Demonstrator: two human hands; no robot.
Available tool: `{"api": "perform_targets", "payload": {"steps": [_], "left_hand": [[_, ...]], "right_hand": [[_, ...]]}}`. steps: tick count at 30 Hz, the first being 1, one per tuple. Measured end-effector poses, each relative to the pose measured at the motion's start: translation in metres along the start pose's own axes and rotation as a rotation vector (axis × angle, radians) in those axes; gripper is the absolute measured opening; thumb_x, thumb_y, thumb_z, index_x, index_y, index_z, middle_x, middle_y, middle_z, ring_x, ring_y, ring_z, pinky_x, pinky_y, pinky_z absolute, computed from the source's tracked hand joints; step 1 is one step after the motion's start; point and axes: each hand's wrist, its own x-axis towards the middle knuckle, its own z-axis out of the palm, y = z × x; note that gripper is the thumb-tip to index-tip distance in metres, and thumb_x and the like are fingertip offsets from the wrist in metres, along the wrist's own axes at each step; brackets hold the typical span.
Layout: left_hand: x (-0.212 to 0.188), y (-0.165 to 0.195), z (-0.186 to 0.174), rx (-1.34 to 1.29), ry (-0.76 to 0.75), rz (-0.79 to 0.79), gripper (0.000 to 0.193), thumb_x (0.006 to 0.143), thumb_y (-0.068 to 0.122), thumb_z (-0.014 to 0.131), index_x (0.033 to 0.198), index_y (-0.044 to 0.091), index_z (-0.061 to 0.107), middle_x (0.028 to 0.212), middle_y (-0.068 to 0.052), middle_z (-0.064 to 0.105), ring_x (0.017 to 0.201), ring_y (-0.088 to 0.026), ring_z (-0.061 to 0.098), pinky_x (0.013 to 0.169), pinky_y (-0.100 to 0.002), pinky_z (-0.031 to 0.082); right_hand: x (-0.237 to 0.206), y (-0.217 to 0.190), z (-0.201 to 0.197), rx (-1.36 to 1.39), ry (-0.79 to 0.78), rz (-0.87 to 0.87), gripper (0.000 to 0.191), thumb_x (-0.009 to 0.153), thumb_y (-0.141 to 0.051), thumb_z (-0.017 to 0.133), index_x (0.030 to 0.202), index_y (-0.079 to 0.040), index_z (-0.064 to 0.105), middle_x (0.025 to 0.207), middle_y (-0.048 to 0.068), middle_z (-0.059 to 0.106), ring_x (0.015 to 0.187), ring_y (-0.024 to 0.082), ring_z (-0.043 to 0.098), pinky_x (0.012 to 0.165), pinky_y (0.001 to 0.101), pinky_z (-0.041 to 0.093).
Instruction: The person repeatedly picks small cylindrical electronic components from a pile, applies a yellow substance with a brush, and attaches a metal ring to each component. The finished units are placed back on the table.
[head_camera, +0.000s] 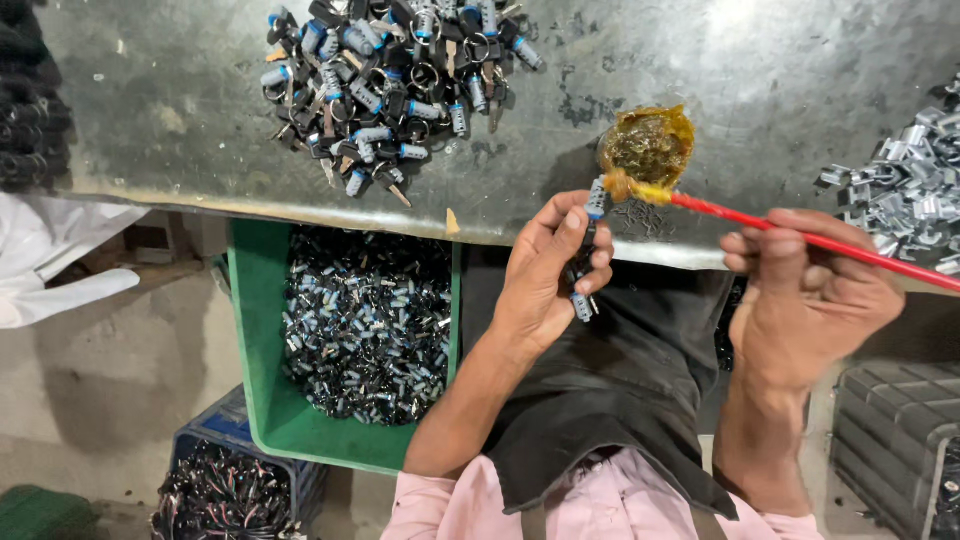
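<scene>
I see my left hand (552, 270) at the centre of the frame, fingers curled tight around a small lock (590, 240) with keys, its blue-tipped end poking up just past the fingertips. My right hand (800, 300), at centre right, is clenched on a red brush (800, 236); the handle runs from the right edge up and left, and its yellowed bristles touch the top of the lock. Just above the bristles, at upper centre, sits a round amber blob of grease (648, 146) on the grey metal table (180, 110).

At the top of the frame, left of centre, a pile of locks (385, 85) with keys lies on the table. At the right edge I make out a heap of silvery clips (915, 190). Below the table edge, left of my left arm, a green crate (255, 330) is full of small lock parts, and a blue crate (215, 440) of dark parts sits at lower left. A black cloth (620, 400) covers my lap.
</scene>
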Motion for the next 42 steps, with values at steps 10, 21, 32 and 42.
{"api": "perform_targets", "payload": {"steps": [10, 21, 32, 42], "left_hand": [[-0.017, 0.01, 0.019, -0.099, -0.023, 0.07, 0.032, 0.11, 0.024, 0.059, 0.135, 0.004, 0.058, 0.102, -0.007, 0.063, 0.098, -0.019, 0.062, 0.083, -0.032, 0.055], [-0.038, 0.013, 0.036, 0.098, -0.041, 0.353, 0.022, 0.114, 0.022, 0.053, 0.132, 0.013, 0.045, 0.156, -0.029, 0.049, 0.137, -0.026, 0.051, 0.118, -0.037, 0.043], [-0.045, 0.012, 0.038, 0.329, -0.018, 0.455, 0.021, 0.116, 0.022, 0.054, 0.128, 0.012, 0.04, 0.15, -0.029, 0.054, 0.133, -0.022, 0.057, 0.118, -0.036, 0.047], [-0.065, 0.047, 0.053, 1.378, 0.08, 0.628, 0.016, 0.102, 0.012, 0.072, 0.116, 0.007, 0.067, 0.128, -0.011, 0.065, 0.124, -0.022, 0.061, 0.099, -0.033, 0.049]], "right_hand": [[0.027, -0.028, 0.019, -0.289, -0.303, 0.258, 0.014, 0.104, -0.006, 0.059, 0.102, 0.005, 0.067, 0.103, 0.008, 0.074, 0.086, 0.015, 0.07, 0.08, 0.0268, 0.06], [-0.026, -0.039, 0.071, -0.531, -0.477, -0.197, 0.041, 0.069, -0.012, 0.09, 0.1, -0.004, 0.065, 0.106, 0.014, 0.062, 0.091, 0.025, 0.064, 0.078, 0.0336, 0.054], [-0.034, -0.014, 0.061, -0.226, -0.451, 0.008, 0.016, 0.095, 0.001, 0.074, 0.105, -0.002, 0.062, 0.118, 0.01, 0.065, 0.109, 0.017, 0.066, 0.098, 0.0292, 0.054], [-0.034, 0.004, 0.045, 0.184, -0.457, 0.502, 0.022, 0.112, -0.024, 0.057, 0.109, -0.002, 0.059, 0.106, 0.005, 0.063, 0.086, 0.006, 0.051, 0.073, 0.0191, 0.042]]}}
